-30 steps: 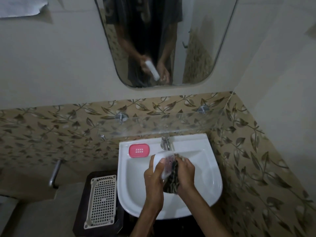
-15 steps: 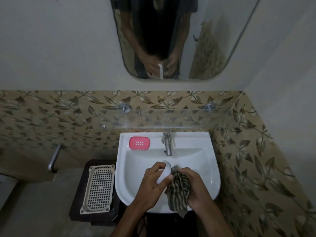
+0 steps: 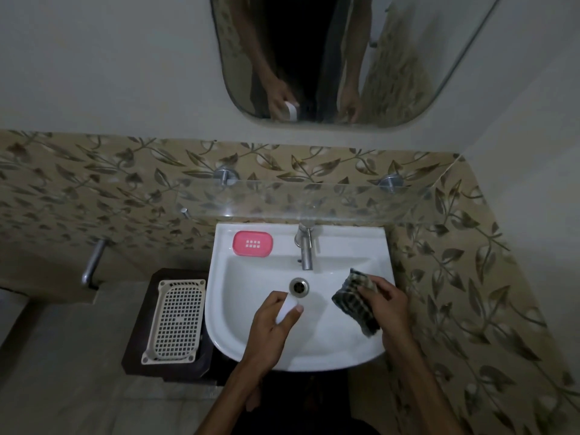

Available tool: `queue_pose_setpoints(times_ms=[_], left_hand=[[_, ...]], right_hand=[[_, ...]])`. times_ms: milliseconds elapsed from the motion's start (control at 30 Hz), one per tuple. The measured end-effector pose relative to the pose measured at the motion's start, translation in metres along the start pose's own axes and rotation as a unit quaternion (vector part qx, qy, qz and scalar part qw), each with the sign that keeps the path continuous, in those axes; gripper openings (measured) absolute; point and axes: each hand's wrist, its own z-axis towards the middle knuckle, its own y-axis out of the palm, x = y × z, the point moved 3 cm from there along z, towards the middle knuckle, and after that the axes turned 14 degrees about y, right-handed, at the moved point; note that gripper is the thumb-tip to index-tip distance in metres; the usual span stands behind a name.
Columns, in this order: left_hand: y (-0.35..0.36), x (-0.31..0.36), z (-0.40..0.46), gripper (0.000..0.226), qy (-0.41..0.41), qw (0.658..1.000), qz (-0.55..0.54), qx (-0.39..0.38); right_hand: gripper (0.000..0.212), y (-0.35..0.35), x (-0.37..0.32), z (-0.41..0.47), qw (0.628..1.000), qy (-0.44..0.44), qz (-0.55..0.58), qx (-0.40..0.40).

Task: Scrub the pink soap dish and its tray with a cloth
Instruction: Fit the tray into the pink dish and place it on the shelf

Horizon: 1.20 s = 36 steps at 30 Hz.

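Soap dish [image 3: 252,243]: pink; sink's [image 3: 361,240] back-left corner
Tray [image 3: 286,310]: white; left hand [image 3: 270,328] fingers closed round it
Cloth [image 3: 356,304]: right hand [image 3: 387,304] fingers clutching it
Change: hands parted; scrubbing paused

Left hand [image 3: 270,321] and right hand [image 3: 384,306] both clenched, apart.

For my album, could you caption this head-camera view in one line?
Over a white ceramic basin, the left hand holds a white tray piece, the right hand a striped cloth.
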Motion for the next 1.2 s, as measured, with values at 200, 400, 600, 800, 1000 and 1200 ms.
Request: queue_pose_setpoints(times_ms=[200,400,600,800,1000,1200], left_hand=[[0.005,-0.007,-0.005,0.022,-0.019,1.0,0.004,-0.005],[0.001,-0.015,-0.013,0.022,-0.043,0.999,-0.006,0.013],[-0.003,-0.02,-0.014,0.033,-0.052,0.998,0.0,0.039],[-0.009,-0.027,-0.006,0.026,-0.014,0.992,0.124,0.018],[-0.005,-0.032,0.022,0.033,0.112,0.928,0.356,-0.015],[0.002,-0.033,0.054,0.021,0.164,0.902,0.399,-0.016]], right_hand=[[0.017,-0.004,0.008,0.034,0.995,0.095,0.0,0.035],[0.024,-0.005,-0.002,0.076,0.965,0.195,0.175,-0.03],[0.031,0.022,-0.034,0.115,0.896,0.178,0.394,-0.102],[0.027,0.058,-0.034,0.15,0.907,0.179,0.379,0.05],[0.038,0.05,-0.014,0.157,0.96,0.104,-0.164,0.203],[0.054,0.041,-0.026,0.124,0.974,0.087,-0.026,0.21]])
